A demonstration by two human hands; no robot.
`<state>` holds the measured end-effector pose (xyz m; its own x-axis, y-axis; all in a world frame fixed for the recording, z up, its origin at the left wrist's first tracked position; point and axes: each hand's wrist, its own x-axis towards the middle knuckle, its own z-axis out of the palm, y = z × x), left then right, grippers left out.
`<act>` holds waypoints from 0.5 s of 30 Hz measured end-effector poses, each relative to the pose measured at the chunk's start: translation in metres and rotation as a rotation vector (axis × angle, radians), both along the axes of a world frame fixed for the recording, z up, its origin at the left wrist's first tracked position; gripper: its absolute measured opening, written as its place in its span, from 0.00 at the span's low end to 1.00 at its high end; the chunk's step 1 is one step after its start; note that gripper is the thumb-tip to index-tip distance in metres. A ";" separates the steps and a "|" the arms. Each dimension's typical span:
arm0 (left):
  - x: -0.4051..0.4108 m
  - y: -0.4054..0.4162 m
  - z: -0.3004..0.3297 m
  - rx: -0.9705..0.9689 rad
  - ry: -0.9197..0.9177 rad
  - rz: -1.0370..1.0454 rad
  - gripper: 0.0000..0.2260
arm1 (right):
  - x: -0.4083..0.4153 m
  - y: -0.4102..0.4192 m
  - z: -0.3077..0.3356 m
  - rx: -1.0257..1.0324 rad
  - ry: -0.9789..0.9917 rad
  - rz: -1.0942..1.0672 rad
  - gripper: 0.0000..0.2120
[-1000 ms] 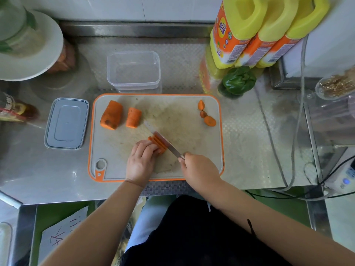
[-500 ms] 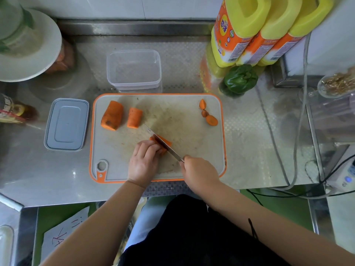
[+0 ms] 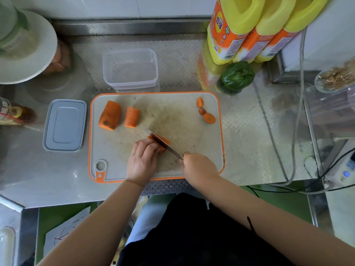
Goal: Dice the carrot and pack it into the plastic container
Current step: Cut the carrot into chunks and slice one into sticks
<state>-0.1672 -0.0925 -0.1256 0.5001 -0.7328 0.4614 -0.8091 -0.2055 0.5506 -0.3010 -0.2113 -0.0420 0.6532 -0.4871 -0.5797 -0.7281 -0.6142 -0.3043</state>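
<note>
the carrot piece (image 3: 162,140) sits near the middle of the cutting board (image 3: 184,120), bright orange, already split into flat slabs stacked close together, and the knife (image 3: 163,143) lies across it on a diagonal, blade tip pointing up-left. left hand (image 3: 143,160) clamps down on the near side of it, fingers curled over the orange stack right against the blade. right hand (image 3: 198,167) is wrapped around the knife handle, knuckles up, handle hidden inside the fist.

up at the board's far-left corner, two uncut chunks wait: a big carrot chunk (image 3: 109,115) with a dark blemished end, and a smaller carrot chunk (image 3: 132,117) just beside it, both lying on their sides. over at the far-right corner, a little cluster of carrot ends (image 3: 205,111), thin trimmed bits touching each other.

just beyond the board stands the plastic container (image 3: 130,69), clear, rectangular, open on top. its grey lid (image 3: 64,125) lies flat on the steel tabletop (image 3: 247,131) left of the board. a green pepper (image 3: 237,76) sits to the right, below three yellow-capped bottles (image 3: 255,29).
</note>
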 end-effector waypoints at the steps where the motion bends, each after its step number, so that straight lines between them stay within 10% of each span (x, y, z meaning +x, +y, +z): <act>1: 0.000 0.000 0.000 -0.001 0.002 0.001 0.04 | -0.004 0.001 0.000 -0.007 0.011 -0.004 0.07; 15: 0.000 -0.001 0.000 0.012 -0.001 0.055 0.11 | -0.001 -0.001 0.007 -0.004 -0.020 -0.021 0.13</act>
